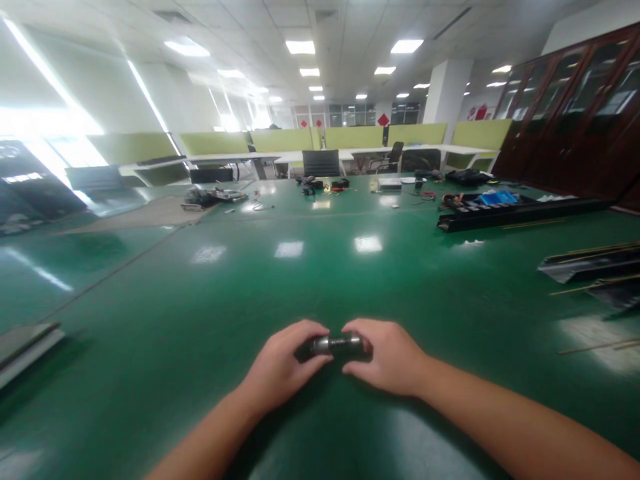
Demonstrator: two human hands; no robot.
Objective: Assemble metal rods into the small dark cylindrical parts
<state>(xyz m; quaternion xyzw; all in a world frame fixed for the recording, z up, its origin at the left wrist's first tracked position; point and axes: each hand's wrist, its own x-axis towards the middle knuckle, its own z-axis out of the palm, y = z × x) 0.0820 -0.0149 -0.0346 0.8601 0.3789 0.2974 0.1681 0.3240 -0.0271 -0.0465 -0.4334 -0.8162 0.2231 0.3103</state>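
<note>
A short dark cylinder (343, 343) with shiny silver bands, perhaps a small flashlight, lies sideways between my hands, low in the middle of the view. My left hand (287, 360) curves round its left end, thumb below and fingers above. Round the right end curls my right hand (387, 355) in the same way, its thumb and index finger pointing left. The middle of the cylinder shows between the fingertips, while both ends are partly hidden in the hands. Beneath it is the glossy green tabletop (260, 287).
Black metal channels (520, 212) with a blue packet (499, 197) lie at the far right. Nearer right are more channels (590, 261) and thin yellow rods. A flat board (30, 347) sits at the left edge. Cables and parts (215, 196) lie along the far side, with chairs (321, 163) behind.
</note>
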